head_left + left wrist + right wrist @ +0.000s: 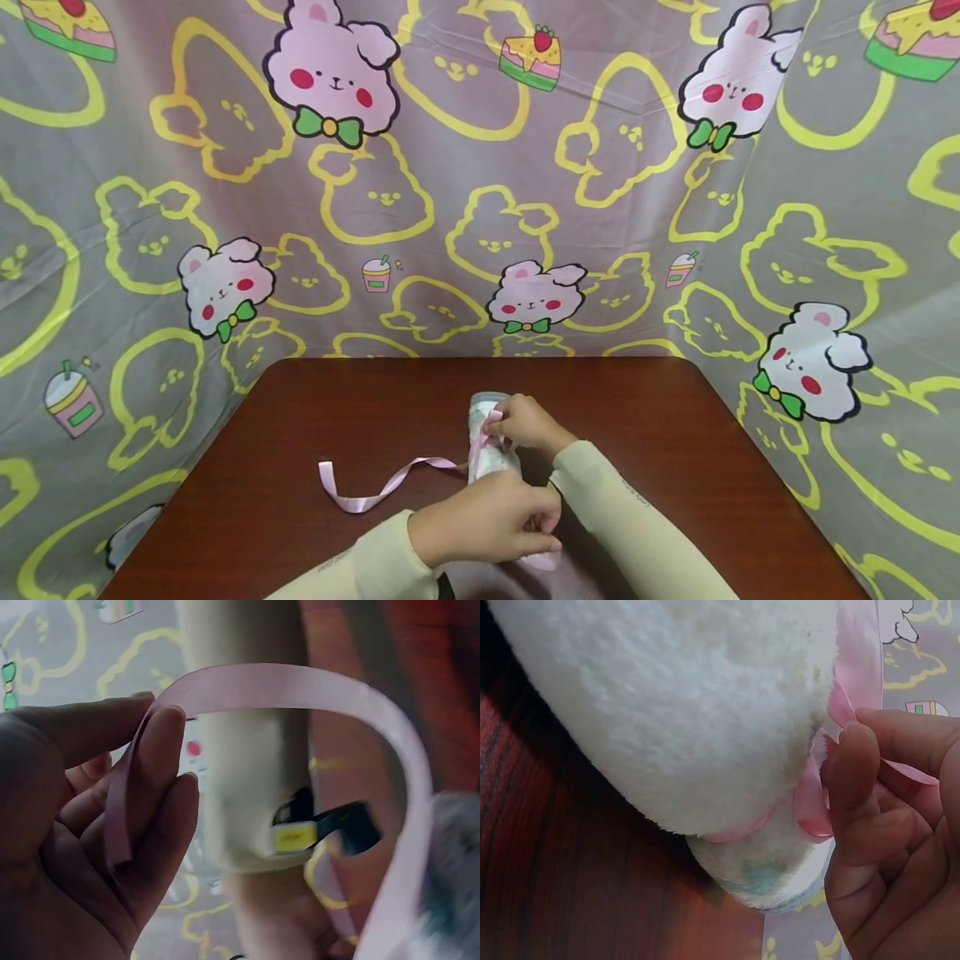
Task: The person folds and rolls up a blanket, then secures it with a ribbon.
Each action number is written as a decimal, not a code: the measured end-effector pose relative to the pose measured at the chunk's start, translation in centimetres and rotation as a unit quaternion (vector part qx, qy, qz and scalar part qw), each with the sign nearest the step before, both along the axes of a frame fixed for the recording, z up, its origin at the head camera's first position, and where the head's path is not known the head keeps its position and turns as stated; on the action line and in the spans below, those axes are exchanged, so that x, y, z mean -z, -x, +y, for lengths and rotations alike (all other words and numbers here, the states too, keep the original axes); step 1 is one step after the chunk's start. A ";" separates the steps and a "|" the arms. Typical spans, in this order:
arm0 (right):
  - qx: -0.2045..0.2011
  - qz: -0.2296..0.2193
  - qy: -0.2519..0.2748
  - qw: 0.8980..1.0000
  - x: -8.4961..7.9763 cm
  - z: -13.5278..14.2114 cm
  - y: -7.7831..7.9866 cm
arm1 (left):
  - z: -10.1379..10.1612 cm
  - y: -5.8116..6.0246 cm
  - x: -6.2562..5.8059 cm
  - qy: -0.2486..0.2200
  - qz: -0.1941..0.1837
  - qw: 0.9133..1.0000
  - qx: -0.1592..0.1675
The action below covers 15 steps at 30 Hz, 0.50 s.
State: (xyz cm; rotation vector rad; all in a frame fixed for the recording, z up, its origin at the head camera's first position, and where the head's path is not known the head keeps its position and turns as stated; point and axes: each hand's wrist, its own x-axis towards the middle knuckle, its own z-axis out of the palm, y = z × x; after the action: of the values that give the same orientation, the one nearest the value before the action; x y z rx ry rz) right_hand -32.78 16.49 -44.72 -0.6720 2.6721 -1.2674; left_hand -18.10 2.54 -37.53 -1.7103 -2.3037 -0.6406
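Note:
A rolled fluffy white towel (491, 461) with blue-green patches lies lengthwise on the table. Pink ribbon (810, 806) passes round it and bunches where my right hand (528, 423) works near the far end. In the right wrist view, thumb and forefinger of that hand pinch the ribbon close against the towel. My left hand (487, 517) is above the near end, pinching a ribbon length (262, 686) that arcs across to the towel in the left wrist view. A short tail of it hangs over the left fingers.
Another ribbon tail (382, 492) lies in waves on the dark reddish-brown table (360, 408), left of the towel. Curtain-like cloth (450, 208) printed with rabbits rises behind the table and along both sides. A dark strap with a yellow label (295, 838) circles the right sleeve cuff.

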 end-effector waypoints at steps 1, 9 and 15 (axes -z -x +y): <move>0.001 -0.003 0.000 1.000 0.0 0.0 0.0 | 0.2 -0.1 0.5 0.003 0.009 1.000 0.001; -0.003 -0.010 0.013 1.000 0.2 0.2 0.1 | 1.3 0.3 3.5 0.010 -0.006 1.000 0.021; -0.008 0.006 0.006 1.000 0.2 0.2 0.1 | -0.2 2.3 3.5 -0.041 -0.133 0.989 0.054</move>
State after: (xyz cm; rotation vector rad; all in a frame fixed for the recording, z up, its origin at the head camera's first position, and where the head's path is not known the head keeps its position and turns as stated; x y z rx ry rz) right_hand -32.86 16.68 -44.88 -0.7015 2.6653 -1.2805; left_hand -20.36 2.38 -41.08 -1.8183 -2.3259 -1.0279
